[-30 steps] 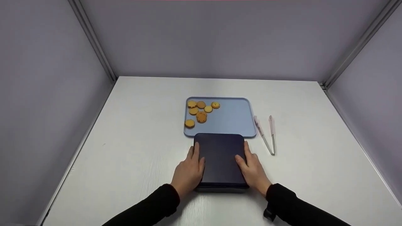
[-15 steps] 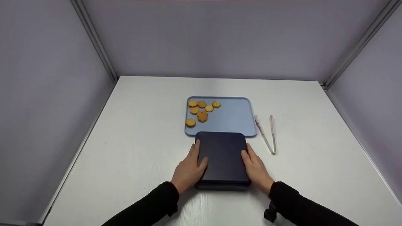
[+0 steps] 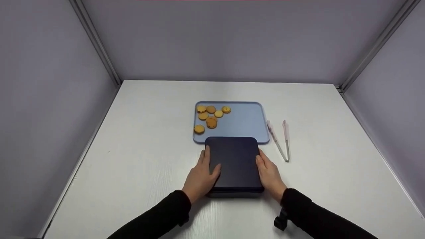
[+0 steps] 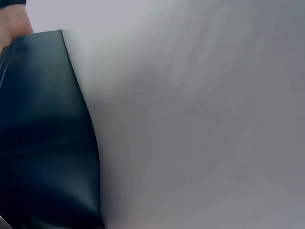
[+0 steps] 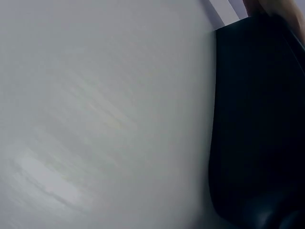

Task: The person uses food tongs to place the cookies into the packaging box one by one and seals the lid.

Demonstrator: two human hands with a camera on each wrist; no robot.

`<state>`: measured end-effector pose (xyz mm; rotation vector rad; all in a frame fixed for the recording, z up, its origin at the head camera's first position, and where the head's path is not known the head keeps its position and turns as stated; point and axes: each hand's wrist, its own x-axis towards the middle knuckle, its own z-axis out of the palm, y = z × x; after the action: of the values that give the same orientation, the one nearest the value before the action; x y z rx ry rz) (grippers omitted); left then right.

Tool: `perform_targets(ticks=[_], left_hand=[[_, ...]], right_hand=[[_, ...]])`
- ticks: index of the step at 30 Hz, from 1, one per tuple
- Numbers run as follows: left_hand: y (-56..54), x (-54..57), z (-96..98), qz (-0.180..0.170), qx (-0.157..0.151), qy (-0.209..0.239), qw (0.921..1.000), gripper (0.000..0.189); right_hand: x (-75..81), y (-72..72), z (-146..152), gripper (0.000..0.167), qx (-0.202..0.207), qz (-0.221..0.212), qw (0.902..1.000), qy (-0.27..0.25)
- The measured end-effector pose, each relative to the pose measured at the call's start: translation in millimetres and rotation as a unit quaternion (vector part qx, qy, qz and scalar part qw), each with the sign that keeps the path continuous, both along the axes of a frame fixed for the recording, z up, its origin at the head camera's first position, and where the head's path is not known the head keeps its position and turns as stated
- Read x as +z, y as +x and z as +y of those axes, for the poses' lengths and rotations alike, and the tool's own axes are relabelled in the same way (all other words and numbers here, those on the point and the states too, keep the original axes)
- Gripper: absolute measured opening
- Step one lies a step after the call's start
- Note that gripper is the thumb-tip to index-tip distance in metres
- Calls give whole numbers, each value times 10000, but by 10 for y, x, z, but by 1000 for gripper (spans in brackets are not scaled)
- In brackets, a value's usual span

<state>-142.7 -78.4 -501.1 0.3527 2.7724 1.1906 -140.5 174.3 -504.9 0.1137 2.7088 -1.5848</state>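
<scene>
A dark navy lidded box (image 3: pixel 234 162) stands on the white table in the head view, its far edge overlapping the near rim of a light blue tray. My left hand (image 3: pixel 199 179) grips the box's left side, thumb across the lid's top. My right hand (image 3: pixel 270 176) holds the opposite side, thumb at the lid's right edge. Box walls fill the inner sides of both wrist views, where little of either hand shows. What is inside the box is hidden. Several cookies (image 3: pixel 211 122) lie toward the left of the blue tray (image 3: pixel 245 122).
Tongs (image 3: pixel 286 156) with pale pink ends lie spread on the table (image 3: pixel 146 132), just right of the tray. Grey-lilac panels (image 3: pixel 225 39) enclose the table at the back and both sides.
The box has shifted slightly forward toward the tray. My right thumb has slid from the lid's top to its right edge, and my left thumb reaches a little farther over the lid.
</scene>
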Motion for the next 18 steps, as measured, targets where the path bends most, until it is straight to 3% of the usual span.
perform_targets(ticks=[6,13,18], left_hand=[[20,-8,-24,-121,-20,169,9998,79],[-17,0,-69,-316,-36,385,9988,78],[-33,18,-70,-319,-20,285,9991,78]], right_hand=[[-7,3,26,56,81,-139,9999,49],[46,14,109,61,315,-602,9959,-605],[83,34,125,62,410,-668,9951,-597]])
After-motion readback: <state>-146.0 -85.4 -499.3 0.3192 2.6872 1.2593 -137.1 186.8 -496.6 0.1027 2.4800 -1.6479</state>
